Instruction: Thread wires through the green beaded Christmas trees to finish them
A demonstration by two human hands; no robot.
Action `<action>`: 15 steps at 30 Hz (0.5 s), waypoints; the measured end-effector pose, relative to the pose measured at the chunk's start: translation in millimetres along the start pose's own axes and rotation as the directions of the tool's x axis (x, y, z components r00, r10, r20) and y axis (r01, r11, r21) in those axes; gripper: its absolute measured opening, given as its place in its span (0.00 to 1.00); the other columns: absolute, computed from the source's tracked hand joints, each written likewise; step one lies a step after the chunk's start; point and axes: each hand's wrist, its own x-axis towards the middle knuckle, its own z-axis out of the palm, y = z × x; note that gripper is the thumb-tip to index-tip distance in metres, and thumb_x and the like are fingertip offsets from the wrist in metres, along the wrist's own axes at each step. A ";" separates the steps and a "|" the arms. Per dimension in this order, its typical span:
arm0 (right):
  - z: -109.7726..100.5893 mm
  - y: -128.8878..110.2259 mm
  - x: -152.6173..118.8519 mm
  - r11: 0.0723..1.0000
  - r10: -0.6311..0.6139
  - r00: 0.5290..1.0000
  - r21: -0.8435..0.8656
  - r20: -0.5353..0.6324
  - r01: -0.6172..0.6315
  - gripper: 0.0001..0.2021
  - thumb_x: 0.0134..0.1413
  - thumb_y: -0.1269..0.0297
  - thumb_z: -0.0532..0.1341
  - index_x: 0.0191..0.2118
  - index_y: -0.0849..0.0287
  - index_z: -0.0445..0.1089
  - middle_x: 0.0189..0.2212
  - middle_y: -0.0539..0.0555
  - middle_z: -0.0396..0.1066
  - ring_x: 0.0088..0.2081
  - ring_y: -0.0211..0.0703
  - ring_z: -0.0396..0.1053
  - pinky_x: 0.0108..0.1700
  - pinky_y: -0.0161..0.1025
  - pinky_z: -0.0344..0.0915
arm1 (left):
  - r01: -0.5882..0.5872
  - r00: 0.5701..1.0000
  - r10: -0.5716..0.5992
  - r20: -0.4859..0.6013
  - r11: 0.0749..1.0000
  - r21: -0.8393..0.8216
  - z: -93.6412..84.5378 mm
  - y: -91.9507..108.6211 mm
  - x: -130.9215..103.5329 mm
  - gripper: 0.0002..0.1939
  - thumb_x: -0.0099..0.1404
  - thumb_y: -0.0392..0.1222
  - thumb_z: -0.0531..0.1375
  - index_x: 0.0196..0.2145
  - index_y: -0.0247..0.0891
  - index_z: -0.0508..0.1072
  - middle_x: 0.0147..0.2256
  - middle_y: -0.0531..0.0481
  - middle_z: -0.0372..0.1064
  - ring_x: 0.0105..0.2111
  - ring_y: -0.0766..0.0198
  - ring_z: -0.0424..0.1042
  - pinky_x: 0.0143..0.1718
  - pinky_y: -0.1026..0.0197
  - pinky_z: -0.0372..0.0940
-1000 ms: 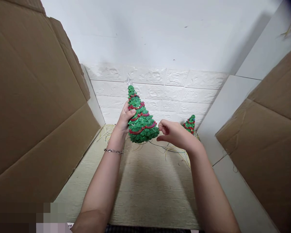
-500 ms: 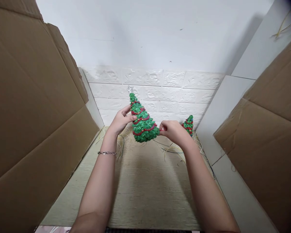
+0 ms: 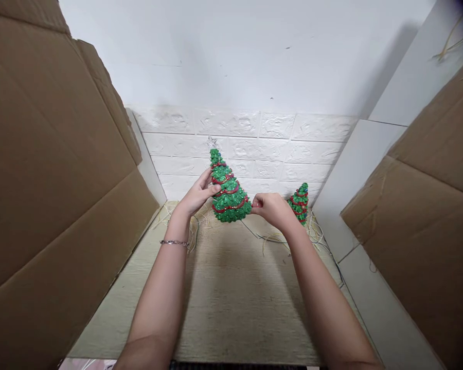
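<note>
Left hand [image 3: 196, 198] is gripping a green, glittery, cone-shaped Christmas tree ornament with red garlands [image 3: 231, 200]: thumb across the near face, other fingers round behind its left side, so that grip is loaded. The ornament is up over the back of a pale, grained tabletop [image 3: 235, 308], tilted, tip leaning left. A clear, colourless star [image 3: 212, 142] sits on the tip. Right hand [image 3: 272, 209] is at the ornament's lower right edge, thumb and index close together, gap narrow. A speck of red shows by those fingertips; can't tell whether it's pinched or what it is. Silver chain bracelet [image 3: 173, 242] on the left wrist. Second, smaller-looking green tree with red garlands [image 3: 301, 203] stands at the back right, partly behind the right hand. Loose yellow and white wires [image 3: 206, 216] lie behind the left hand; a tangle of thin pale and dark wires [image 3: 320, 240] runs along the right rear. Brown cardboard panel [image 3: 50, 154] on the left side, another folded brown cardboard sheet [image 3: 420, 216] on the right. White brick-textured panel [image 3: 227, 123] across the back, below a plain white wall [image 3: 231, 51].
</note>
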 end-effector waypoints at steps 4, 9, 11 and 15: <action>7.6 -2.4 2.9 0.996 0.010 0.998 0.093 -0.062 -0.004 0.06 0.47 0.64 0.58 0.23 0.58 0.67 0.22 0.49 0.67 0.25 0.35 0.61 0.27 0.32 0.50 | -0.014 0.999 0.015 -0.044 1.000 0.028 -0.3 2.4 0.6 0.36 0.53 0.56 0.62 0.57 0.47 0.58 0.52 0.43 0.65 0.53 0.50 0.63 0.54 0.47 0.58; 19.0 -17.8 3.4 0.945 0.055 0.991 0.326 -0.126 -0.011 0.06 0.43 0.64 0.60 0.21 0.59 0.66 0.19 0.47 0.65 0.23 0.33 0.58 0.27 0.32 0.50 | -0.078 0.980 0.094 -0.176 0.992 0.096 2.5 17.2 -0.7 0.35 0.54 0.62 0.58 0.56 0.46 0.57 0.55 0.44 0.60 0.57 0.52 0.58 0.56 0.50 0.55; 23.8 -27.4 2.1 0.897 0.072 0.988 0.443 -0.139 -0.002 0.07 0.42 0.65 0.61 0.20 0.60 0.65 0.17 0.46 0.63 0.22 0.32 0.56 0.26 0.31 0.50 | -0.089 0.966 0.110 -0.235 0.991 0.099 5.4 26.1 -1.3 0.33 0.55 0.63 0.57 0.54 0.45 0.59 0.53 0.45 0.63 0.55 0.52 0.60 0.54 0.50 0.57; 29.6 -47.2 -0.2 0.713 0.117 0.988 0.701 -0.100 -0.014 0.08 0.41 0.62 0.60 0.21 0.59 0.61 0.15 0.44 0.58 0.20 0.31 0.53 0.23 0.31 0.49 | -0.104 0.909 0.134 -0.394 0.990 0.096 7.2 45.0 -3.5 0.28 0.55 0.60 0.59 0.49 0.43 0.63 0.44 0.46 0.68 0.48 0.54 0.67 0.47 0.52 0.64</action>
